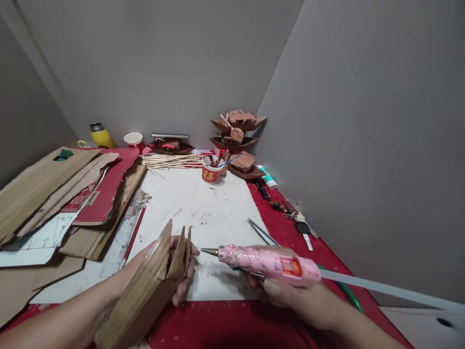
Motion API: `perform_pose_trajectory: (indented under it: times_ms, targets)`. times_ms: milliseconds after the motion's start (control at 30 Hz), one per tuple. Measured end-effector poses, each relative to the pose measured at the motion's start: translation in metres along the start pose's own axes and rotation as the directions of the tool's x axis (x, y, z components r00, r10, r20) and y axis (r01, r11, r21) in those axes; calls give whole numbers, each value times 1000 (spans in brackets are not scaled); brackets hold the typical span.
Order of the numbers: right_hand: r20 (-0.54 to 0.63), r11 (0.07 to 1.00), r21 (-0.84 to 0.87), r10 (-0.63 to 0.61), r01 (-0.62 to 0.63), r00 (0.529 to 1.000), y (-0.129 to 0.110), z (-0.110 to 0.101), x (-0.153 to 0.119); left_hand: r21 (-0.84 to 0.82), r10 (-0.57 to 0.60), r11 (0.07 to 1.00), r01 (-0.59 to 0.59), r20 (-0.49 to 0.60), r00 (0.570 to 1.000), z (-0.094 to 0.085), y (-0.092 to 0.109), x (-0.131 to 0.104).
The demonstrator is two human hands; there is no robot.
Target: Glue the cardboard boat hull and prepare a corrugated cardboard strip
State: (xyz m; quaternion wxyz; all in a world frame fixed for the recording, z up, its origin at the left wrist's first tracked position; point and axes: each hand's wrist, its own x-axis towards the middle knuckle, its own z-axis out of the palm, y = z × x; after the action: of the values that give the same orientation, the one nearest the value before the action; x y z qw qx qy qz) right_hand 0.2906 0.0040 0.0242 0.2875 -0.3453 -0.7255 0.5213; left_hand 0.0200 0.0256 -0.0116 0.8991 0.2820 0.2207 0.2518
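My left hand (pixel 187 276) is closed around a folded cardboard piece (pixel 141 295) with pointed flaps at its far end. Its fingers wrap the right side, and the palm is hidden behind the cardboard. A pink hot glue gun (pixel 265 261) lies in the grip of my right hand (pixel 286 291), its metal nozzle turned left toward the flaps. A small gap shows between the nozzle tip and my left fingertips. From the back of the gun a long, whitish glue stick (pixel 385 286) runs off to the right. Behind the gun, metal tweezers (pixel 262 231) rest on the white sheet (pixel 181 198).
Cardboard sheets (pixel 39 194) pile up at the left beside a clear ruler (pixel 121 242). Thin wooden sticks (pixel 172 161), a red paper cup (pixel 212 174) and several brown model boats (pixel 236 141) stand at the back. Keys (pixel 301 224) and a glue tube (pixel 268 178) lie along the right wall.
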Motion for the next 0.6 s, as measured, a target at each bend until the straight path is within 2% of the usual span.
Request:
perform_pose_trajectory:
  times_ms: [133, 267, 433, 600]
  targets:
    - [6, 992, -104, -69, 69, 998, -8, 1, 1, 104, -3, 995, 10, -71, 997, 4, -2, -2]
    - [-32, 998, -60, -33, 31, 999, -4, 3, -3, 163, 54, 986, -35, -114, 992, 11, -2, -6]
    - [-23, 999, -37, -36, 35, 999, -5, 6, -5, 201, 93, 978, -49, -218, 972, 20, -3, -9]
    - [-9, 991, -94, -98, 96, 995, -9, 8, -2, 220, 71, 975, -21, -219, 973, 20, -5, -9]
